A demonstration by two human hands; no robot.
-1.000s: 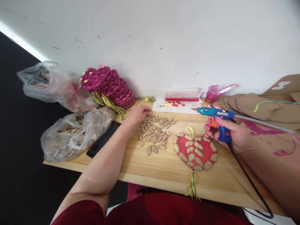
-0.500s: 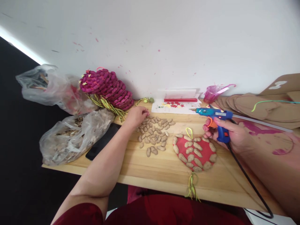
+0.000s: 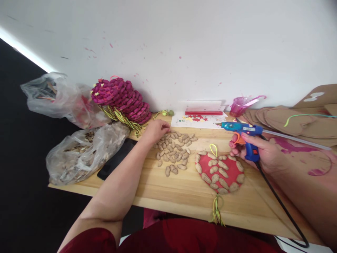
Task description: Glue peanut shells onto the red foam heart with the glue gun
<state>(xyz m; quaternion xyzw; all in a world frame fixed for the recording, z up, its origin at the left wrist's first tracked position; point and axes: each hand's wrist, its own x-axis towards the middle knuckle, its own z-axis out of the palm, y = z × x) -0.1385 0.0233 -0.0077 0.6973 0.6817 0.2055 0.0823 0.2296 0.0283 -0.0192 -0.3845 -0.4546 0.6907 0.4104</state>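
A blue hot glue gun with an orange trigger is gripped in my right hand, its nozzle pointing left and a clear glue stick out the back. My left hand is at the far edge of a pile of loose peanuts. Its fingers are bent together, and whatever they may pinch is hidden. Below the nozzle, a red heart-shaped piece lies flat on the table. Peanuts line its rim and run down its middle. It has a yellow loop on top and a yellow-green tassel below.
Purple peanut-covered pieces lean on the wall beside plastic bags and a black phone-like slab. White paper with small stars lies at the back. A pink-stained cup and cardboard shapes are at the right. The gun's cord hangs rightward.
The whole view has shifted slightly. My left hand's fingers have moved a little at the pile's far edge. The glue gun stays in my right hand in about the same place.
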